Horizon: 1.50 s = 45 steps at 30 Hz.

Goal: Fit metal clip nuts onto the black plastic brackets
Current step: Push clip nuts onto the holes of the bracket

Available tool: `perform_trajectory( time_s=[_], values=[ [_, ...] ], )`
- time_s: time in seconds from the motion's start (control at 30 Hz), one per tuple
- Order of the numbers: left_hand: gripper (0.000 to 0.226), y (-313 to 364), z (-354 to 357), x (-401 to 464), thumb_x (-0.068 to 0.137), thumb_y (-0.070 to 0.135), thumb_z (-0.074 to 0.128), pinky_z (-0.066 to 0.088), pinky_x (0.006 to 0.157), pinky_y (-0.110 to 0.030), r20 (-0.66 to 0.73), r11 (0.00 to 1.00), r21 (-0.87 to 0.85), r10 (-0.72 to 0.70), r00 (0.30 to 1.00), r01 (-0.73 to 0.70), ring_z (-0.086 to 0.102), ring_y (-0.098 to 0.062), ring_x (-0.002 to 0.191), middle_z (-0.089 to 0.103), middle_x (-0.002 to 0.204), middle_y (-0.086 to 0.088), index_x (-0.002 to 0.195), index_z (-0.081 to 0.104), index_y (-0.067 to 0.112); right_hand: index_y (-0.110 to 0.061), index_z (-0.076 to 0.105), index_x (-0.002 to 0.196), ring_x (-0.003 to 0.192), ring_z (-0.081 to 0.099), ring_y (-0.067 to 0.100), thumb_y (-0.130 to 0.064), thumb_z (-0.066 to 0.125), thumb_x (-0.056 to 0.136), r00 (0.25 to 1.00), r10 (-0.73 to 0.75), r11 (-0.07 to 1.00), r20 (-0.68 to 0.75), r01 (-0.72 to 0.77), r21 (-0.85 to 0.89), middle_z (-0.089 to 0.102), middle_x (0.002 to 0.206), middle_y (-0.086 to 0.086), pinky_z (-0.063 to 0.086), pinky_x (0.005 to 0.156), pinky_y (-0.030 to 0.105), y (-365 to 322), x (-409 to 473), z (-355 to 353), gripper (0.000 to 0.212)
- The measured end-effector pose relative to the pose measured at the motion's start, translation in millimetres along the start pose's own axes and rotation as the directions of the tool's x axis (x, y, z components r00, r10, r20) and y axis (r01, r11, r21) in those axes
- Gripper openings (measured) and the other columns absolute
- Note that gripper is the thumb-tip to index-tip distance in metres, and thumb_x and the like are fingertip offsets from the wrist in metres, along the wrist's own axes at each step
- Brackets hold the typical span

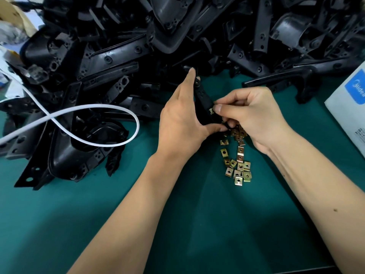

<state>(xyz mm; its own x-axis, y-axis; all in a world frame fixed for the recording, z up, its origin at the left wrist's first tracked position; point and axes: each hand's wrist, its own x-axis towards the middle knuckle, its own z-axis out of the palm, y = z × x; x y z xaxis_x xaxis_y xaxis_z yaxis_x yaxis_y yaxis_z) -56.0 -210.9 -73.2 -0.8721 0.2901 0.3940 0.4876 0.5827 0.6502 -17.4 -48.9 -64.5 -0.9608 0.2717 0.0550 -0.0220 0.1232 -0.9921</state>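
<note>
My left hand (181, 117) grips a narrow black plastic bracket (201, 97) between thumb and fingers, its long axis pointing away from me. My right hand (250, 117) pinches a small brass-coloured clip nut (211, 110) against the bracket's right edge with thumb and forefinger. Several loose clip nuts (238, 165) lie scattered on the green mat (177, 224) just below and under my right hand.
A big heap of black plastic brackets (138, 46) fills the back and left of the table. A white cable (94, 107) loops over the left part of the heap. A white cardboard box (349, 107) stands at the right edge.
</note>
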Motion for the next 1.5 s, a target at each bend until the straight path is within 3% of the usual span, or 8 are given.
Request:
perform_trajectory(
  time_s=[0.17,0.47,0.63,0.93,1.03,1.13,1.33,1.5],
  values=[
    [0.133,0,2,1,0.055,0.054,0.098,0.048,0.106,-0.036,-0.092,0.997,0.041,-0.065,0.994,0.069,0.059,-0.023,0.126,0.055,0.15,-0.003,0.161,0.028,0.014,-0.017,0.084,0.096,0.07,0.058,0.021,-0.008,0.074,0.092,0.997,0.038,0.999,0.063,-0.04,0.025,0.07,0.075,0.009,0.048,0.058,0.022,2,3,0,0.014],
    [0.129,4,4,-1,0.06,0.051,0.097,0.047,0.106,-0.035,-0.127,0.995,0.055,-0.075,0.989,0.082,0.058,-0.025,0.131,0.052,0.152,-0.007,0.161,0.028,0.011,-0.022,0.078,0.083,0.062,0.06,0.002,-0.01,0.073,0.091,0.983,-0.181,0.946,0.039,0.184,-0.267,0.072,0.074,-0.008,0.048,0.064,0.02,-1,-2,3,0.015],
    [0.129,0,-1,-3,0.059,0.051,0.098,0.045,0.107,-0.034,-0.099,0.996,0.064,-0.063,0.993,0.069,0.057,-0.025,0.132,0.052,0.153,-0.007,0.161,0.029,0.011,-0.012,0.075,0.087,0.097,0.067,0.01,-0.008,0.069,0.093,0.952,-0.266,0.863,0.151,0.305,-0.402,0.073,0.095,-0.006,0.051,0.093,0.034,-6,-3,0,0.009],
    [0.13,-5,-4,1,0.057,0.056,0.097,0.042,0.113,-0.036,-0.086,0.993,0.073,-0.084,0.993,0.091,0.055,-0.023,0.134,0.052,0.154,-0.003,0.161,0.028,0.015,-0.017,0.078,0.116,0.126,0.059,0.006,-0.004,0.064,0.098,0.93,-0.268,0.802,0.251,0.36,-0.476,0.071,0.123,-0.009,0.041,0.114,0.032,-6,0,-4,0.027],
    [0.132,-9,-1,3,0.055,0.061,0.095,0.041,0.114,-0.036,-0.031,0.992,0.044,-0.113,0.993,0.114,0.054,-0.023,0.133,0.054,0.15,0.0,0.161,0.028,0.02,-0.022,0.08,0.111,0.113,0.064,0.001,-0.006,0.063,0.098,0.951,-0.28,0.773,0.132,0.305,-0.556,0.075,0.113,-0.012,0.045,0.106,0.022,-9,4,-19,0.027],
    [0.132,-11,1,2,0.055,0.062,0.094,0.035,0.101,-0.012,-0.012,0.993,-0.008,-0.122,0.993,0.122,0.055,-0.017,0.126,0.053,0.15,0.003,0.161,0.029,0.022,-0.023,0.081,0.101,0.102,0.065,0.01,-0.016,0.069,0.096,0.966,-0.247,0.68,0.072,0.225,-0.698,0.075,0.101,-0.008,0.047,0.095,0.023,-6,8,-30,0.015],
    [0.129,-12,-2,3,0.058,0.056,0.095,0.032,0.093,-0.009,0.022,0.998,-0.023,-0.051,0.998,0.051,0.055,-0.015,0.117,0.045,0.148,0.002,0.161,0.029,0.014,-0.026,0.073,0.099,0.098,0.052,0.014,-0.053,0.075,0.082,0.971,-0.061,0.574,0.231,0.223,-0.788,0.056,0.101,-0.004,0.041,0.083,0.031,-2,9,-25,0.032],
    [0.128,-14,-8,4,0.06,0.055,0.094,0.033,0.088,-0.001,0.064,0.999,-0.046,-0.026,0.998,0.029,0.049,0.003,0.097,0.046,0.141,0.005,0.161,0.028,0.014,-0.031,0.073,0.091,0.09,0.058,0.006,-0.046,0.083,0.079,0.944,0.029,0.605,0.329,0.245,-0.758,0.064,0.095,-0.01,0.047,0.079,0.031,-9,7,-30,0.022]
  ],
)
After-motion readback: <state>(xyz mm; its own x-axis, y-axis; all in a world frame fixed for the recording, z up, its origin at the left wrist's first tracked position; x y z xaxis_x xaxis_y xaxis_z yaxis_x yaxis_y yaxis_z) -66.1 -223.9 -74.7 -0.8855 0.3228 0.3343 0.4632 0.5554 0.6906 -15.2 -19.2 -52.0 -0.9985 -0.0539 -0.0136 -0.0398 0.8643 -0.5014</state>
